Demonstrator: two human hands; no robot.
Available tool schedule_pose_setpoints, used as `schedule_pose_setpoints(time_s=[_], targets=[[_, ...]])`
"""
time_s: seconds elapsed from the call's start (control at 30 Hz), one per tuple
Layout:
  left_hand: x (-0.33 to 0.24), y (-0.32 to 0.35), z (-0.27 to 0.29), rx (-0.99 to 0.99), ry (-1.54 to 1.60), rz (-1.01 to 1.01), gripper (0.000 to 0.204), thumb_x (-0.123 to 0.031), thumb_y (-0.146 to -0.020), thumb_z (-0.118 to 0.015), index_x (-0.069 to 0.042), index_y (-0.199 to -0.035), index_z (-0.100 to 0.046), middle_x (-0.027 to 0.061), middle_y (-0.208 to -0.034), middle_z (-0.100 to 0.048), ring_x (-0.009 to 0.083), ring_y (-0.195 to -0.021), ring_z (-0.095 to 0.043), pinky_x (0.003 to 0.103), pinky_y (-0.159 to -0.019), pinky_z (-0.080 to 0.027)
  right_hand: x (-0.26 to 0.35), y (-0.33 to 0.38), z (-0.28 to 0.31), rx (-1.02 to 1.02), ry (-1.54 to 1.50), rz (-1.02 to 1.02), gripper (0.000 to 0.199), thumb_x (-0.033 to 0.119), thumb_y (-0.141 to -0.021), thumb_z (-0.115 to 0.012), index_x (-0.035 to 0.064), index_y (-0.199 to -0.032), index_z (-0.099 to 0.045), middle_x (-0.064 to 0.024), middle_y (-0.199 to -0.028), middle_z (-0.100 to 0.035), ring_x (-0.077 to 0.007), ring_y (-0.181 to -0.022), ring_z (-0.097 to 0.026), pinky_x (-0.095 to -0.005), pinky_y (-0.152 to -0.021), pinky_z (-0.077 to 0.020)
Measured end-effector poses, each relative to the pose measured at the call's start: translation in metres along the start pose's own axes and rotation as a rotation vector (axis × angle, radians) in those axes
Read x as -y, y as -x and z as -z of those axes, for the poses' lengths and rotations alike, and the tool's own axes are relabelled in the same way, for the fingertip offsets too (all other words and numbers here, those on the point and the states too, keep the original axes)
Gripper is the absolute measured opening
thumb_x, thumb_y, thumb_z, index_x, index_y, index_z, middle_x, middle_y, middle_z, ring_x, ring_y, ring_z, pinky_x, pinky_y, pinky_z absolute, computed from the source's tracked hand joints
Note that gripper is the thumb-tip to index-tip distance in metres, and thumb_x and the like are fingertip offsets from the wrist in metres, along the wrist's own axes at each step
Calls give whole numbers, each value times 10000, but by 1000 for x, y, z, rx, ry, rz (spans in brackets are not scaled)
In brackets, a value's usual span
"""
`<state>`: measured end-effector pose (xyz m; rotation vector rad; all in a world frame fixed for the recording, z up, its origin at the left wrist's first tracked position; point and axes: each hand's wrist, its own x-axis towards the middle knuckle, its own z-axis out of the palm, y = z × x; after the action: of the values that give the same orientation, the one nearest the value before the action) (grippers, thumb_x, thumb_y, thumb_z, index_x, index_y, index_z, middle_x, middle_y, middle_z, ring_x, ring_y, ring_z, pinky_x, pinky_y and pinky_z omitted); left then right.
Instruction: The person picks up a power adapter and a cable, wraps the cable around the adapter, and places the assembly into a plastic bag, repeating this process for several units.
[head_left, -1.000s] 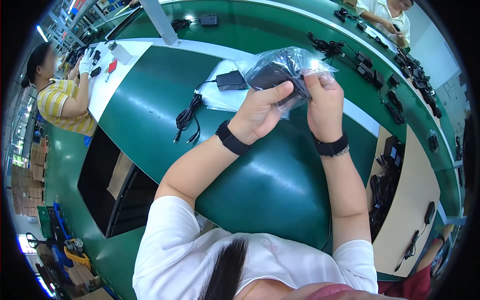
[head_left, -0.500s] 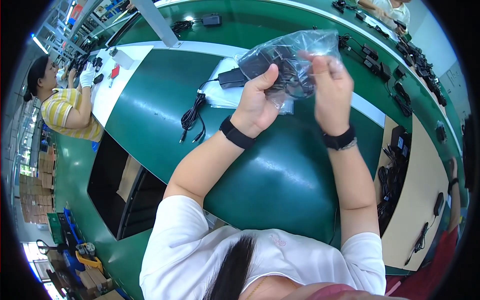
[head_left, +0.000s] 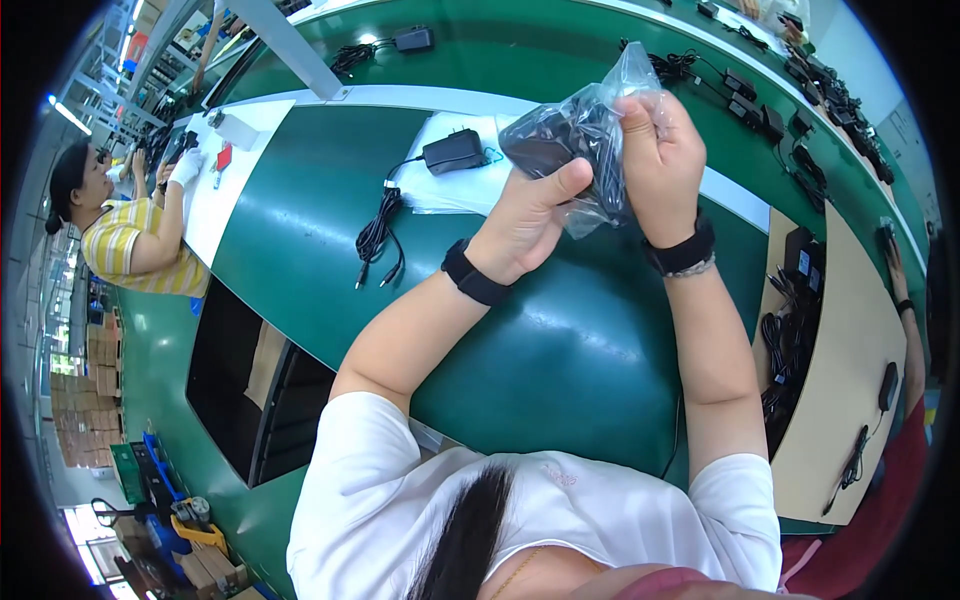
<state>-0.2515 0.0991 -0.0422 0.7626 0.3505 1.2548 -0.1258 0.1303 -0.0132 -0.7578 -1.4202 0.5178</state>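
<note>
A clear plastic bag (head_left: 607, 190) with a black power adapter (head_left: 542, 148) and its cable inside is held up between my hands over the green table. My left hand (head_left: 525, 222) grips the bag's lower left side, thumb on top. My right hand (head_left: 668, 165) is closed on the gathered plastic at the bag's right side. Beyond my left hand, a second black power adapter (head_left: 453, 151) rests on a stack of flat clear bags (head_left: 440, 193). Its coiled cable (head_left: 378, 232) lies on the table beside them, two plug ends pointing toward me.
On my right stands a cardboard box (head_left: 845, 400) with black adapters and cables (head_left: 795, 335). A black bin (head_left: 245, 390) is at the left below the table edge. More adapters (head_left: 745, 110) lie on the far green belt. A co-worker in a yellow striped shirt (head_left: 140, 240) works at left.
My right hand has drawn in the loose plastic, and the bag is now bunched more tightly round its contents. The adapter on the bag stack shows more fully. At far right, another person's hand has reached forward.
</note>
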Motion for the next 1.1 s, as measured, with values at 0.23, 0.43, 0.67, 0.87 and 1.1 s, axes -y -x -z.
schedule_pose_setpoints(time_s=[0.23, 0.43, 0.67, 0.87, 1.1], targets=[[-34, -11, 19, -118, -415, -152, 909, -225, -730, -722, -45, -1384, -115, 112, -1248, -432, 203, -1102, -452, 354, -930, -356, 28, -19, 30, 190, 185, 245, 216, 221, -843, -608, 8, -814, -584, -41, -661, -524, -100, -586, -472, -205, -553, -383], [-33, 2, -19, 51, -520, -9, 266, -222, -826, -624, -13, -990, -629, -14, -811, -591, 36, -733, -489, 195, -651, -401, 17, -16, 25, 407, 254, 331, 181, 208, -824, -603, 27, -812, -592, -122, -645, -515, -261, -538, -503, -267, -508, -403], [-10, 5, -14, -212, -1081, -715, 339, -246, -888, -538, -6, -649, -508, 86, -570, -509, 171, -507, -482, 270, -474, -371, 20, -10, 20, 395, 67, 116, 205, 207, -805, -635, 18, -868, -586, -38, -741, -588, -128, -636, -548, -220, -581, -429], [-33, 5, -11, -334, -1235, -871, 323, -228, -871, -563, -8, -638, -518, 96, -564, -499, 225, -514, -488, 304, -460, -364, 13, -12, 25, 614, -353, -182, 596, 467, -808, -593, 6, -1173, -496, -63, -1006, -579, -133, -978, -525, -275, -849, -408], [-42, 2, -9, -258, -1099, -932, 189, -202, -853, -588, -24, -800, -622, 71, -680, -599, 176, -609, -538, 257, -548, -425, 13, 5, -3, 398, -491, -466, 299, 259, -915, -493, -17, -934, -605, -28, -848, -608, -87, -767, -541, -226, -706, -435]])
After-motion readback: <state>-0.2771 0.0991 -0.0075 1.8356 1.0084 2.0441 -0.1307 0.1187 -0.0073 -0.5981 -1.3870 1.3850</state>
